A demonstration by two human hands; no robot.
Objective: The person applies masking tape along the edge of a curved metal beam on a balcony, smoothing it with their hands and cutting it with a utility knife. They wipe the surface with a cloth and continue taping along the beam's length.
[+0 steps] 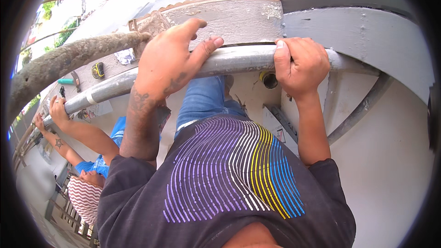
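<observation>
A long grey metal pipe (234, 58) runs across the view below a pale, rough board (234, 20). My right hand (298, 69) grips the pipe at the right, thumb lying along its near side. My left hand (170, 59) is over the pipe further left, fingers loosely bent and thumb held apart; whether its palm rests on the pipe is hidden. A rough curved bar (59, 63) reaches in from the left, just behind my left hand.
A co-worker (87, 147) at lower left has both hands up at the pipe. A tape measure (98, 70) and teal-handled tool (66, 81) lie on the ledge. A round can (268, 80), a long dark tool (278, 124) and a curved grey panel (349, 32) are at right.
</observation>
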